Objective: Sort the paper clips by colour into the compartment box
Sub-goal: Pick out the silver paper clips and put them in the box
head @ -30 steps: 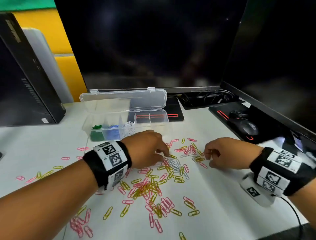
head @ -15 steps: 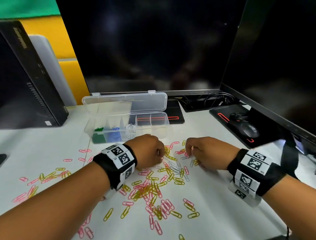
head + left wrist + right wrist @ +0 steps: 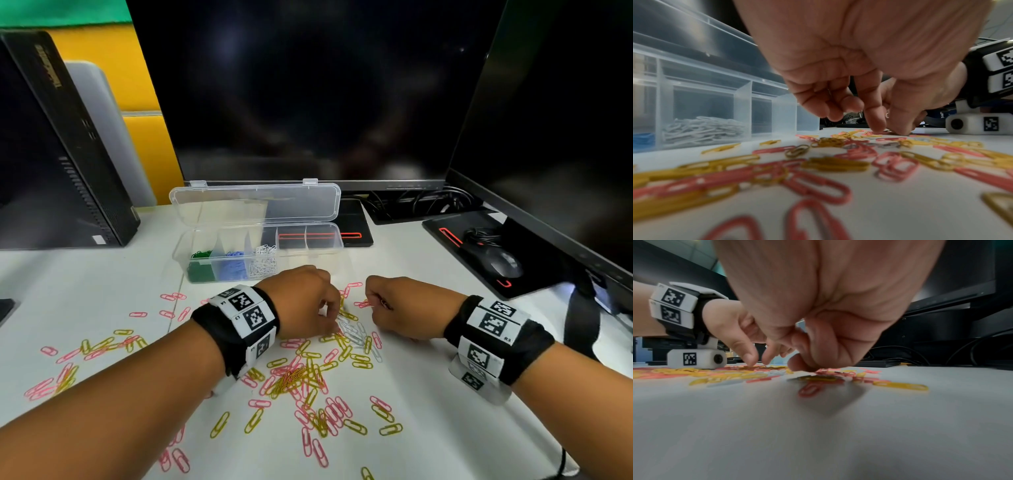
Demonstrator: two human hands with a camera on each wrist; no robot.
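Pink, yellow and a few white paper clips (image 3: 308,373) lie scattered on the white table. The clear compartment box (image 3: 310,257) stands open behind them, with green clips (image 3: 200,265), blue clips (image 3: 233,265) and white clips (image 3: 263,262) in its left three compartments. My left hand (image 3: 334,322) curls down onto the pile, thumb and index fingertips (image 3: 877,126) pinching together on clips; I cannot tell which colour. My right hand (image 3: 373,303) is curled opposite it, fingertips (image 3: 803,367) pinching a pink clip (image 3: 363,303) on the table.
Two dark monitors (image 3: 308,102) rise behind and at the right. A black mouse (image 3: 501,265) sits on a black pad at the right, and a black computer case (image 3: 61,164) stands at the left. Cables (image 3: 428,202) lie under the monitor.
My right hand has moved left from the table's right side to the pile, close to the left hand. The left hand stayed at the pile, with its fingers curled further.
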